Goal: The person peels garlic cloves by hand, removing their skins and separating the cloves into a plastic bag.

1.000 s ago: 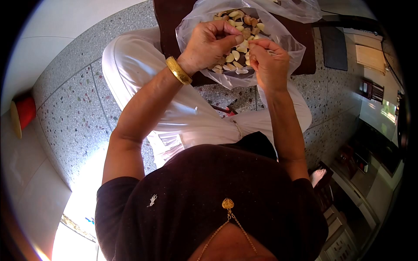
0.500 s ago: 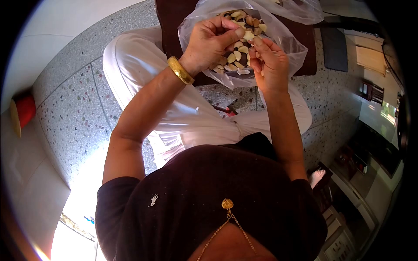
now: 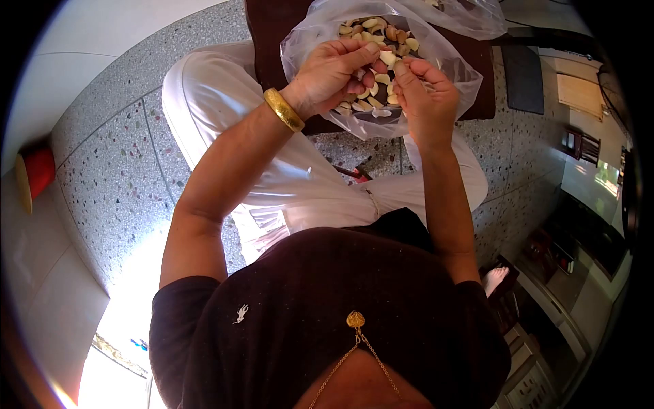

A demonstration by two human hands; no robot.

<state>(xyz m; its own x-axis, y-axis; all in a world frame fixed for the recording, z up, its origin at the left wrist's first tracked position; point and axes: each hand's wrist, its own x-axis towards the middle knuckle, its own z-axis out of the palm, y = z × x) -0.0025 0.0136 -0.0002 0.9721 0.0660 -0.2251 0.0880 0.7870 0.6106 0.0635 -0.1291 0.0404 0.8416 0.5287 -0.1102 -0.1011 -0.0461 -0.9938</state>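
My left hand [image 3: 340, 71], with a gold bangle at its wrist, is closed in a pinch over an open clear plastic bag [image 3: 300, 41]. A pale garlic clove [image 3: 388, 58] shows at its thumb and fingertips. Close against that clove, from the other side, are the bent fingers of my right hand [image 3: 430, 99]. They are pinched together; what they grip, if anything, is too small to make out. Inside the bag lie several garlic cloves [image 3: 373, 102], some pale and peeled, others in brownish skin.
The bag rests on a dark brown surface [image 3: 269, 31] in front of my crossed legs. A second plastic bag [image 3: 477, 17] lies behind it. Speckled tile floor [image 3: 116, 163] surrounds me. Something with a red handle [image 3: 361, 176] lies by my legs, and a red round object [image 3: 39, 172] stands far left.
My right hand has shifted slightly right and turned, its fingers now more folded. My left hand's lower fingers show more beneath its thumb. The bag has barely moved.
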